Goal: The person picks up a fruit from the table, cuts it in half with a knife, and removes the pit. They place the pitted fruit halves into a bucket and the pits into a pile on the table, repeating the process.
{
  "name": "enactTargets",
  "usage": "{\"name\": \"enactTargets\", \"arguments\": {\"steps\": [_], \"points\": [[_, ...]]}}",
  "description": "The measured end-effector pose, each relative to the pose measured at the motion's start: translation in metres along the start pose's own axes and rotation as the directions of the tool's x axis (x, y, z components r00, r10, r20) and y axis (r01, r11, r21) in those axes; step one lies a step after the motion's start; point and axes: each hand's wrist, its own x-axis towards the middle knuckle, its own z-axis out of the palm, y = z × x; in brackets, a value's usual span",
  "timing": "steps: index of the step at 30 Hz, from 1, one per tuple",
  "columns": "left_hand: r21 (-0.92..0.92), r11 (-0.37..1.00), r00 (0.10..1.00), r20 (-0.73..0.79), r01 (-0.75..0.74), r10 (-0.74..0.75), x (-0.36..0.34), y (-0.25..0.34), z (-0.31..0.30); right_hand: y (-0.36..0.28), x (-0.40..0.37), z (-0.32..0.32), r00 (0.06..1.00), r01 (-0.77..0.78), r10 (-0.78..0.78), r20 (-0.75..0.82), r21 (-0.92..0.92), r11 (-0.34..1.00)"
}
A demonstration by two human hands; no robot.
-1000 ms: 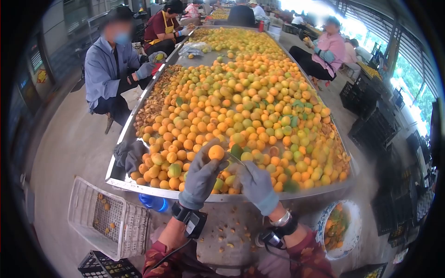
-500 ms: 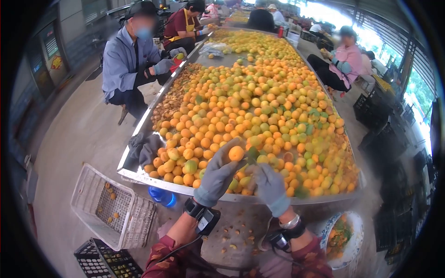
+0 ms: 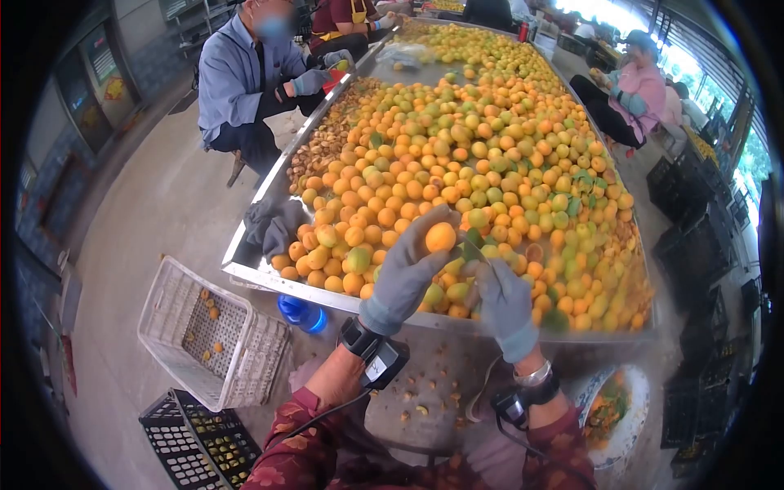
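My left hand (image 3: 406,273), in a grey glove, grips an orange fruit (image 3: 440,237) between thumb and fingers above the near edge of the fruit table. Just right of it is my right hand (image 3: 505,309), also gloved, its fingers closed together on something I cannot make out. A green leaf (image 3: 473,244) shows between the hands. Below and beyond them, many orange and yellow-green fruits (image 3: 457,163) cover the metal-rimmed table (image 3: 245,273).
A pale crate (image 3: 265,343) and a black crate (image 3: 181,445) are on the floor at left, near a blue bottle (image 3: 302,314). A patterned basin (image 3: 639,408) holds scraps at right. People (image 3: 237,82) sit along both table sides.
The view has shifted, so the table and crates appear slightly right and higher. My left hand still holds the orange fruit, and both hands remain close together.
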Motion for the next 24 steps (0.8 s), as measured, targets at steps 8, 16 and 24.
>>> {"name": "enactTargets", "arguments": {"steps": [8, 16, 24], "points": [[0.197, 0.979, 0.999, -0.006, -0.043, 0.045, -0.002, 0.005, 0.003, 0.001, -0.002, 0.000, 1.000, -0.008, 0.008, 0.026, -0.015, 1.000], [0.212, 0.977, 0.999, -0.001, -0.036, 0.037, -0.004, 0.001, -0.003, 0.004, -0.003, 0.000, 1.000, 0.014, -0.013, 0.027, -0.057, 0.998], [-0.149, 0.987, 0.998, 0.001, 0.056, -0.056, -0.002, 0.002, -0.001, 0.010, -0.003, 0.001, 1.000, -0.003, 0.003, 0.012, 0.012, 1.000]]}}
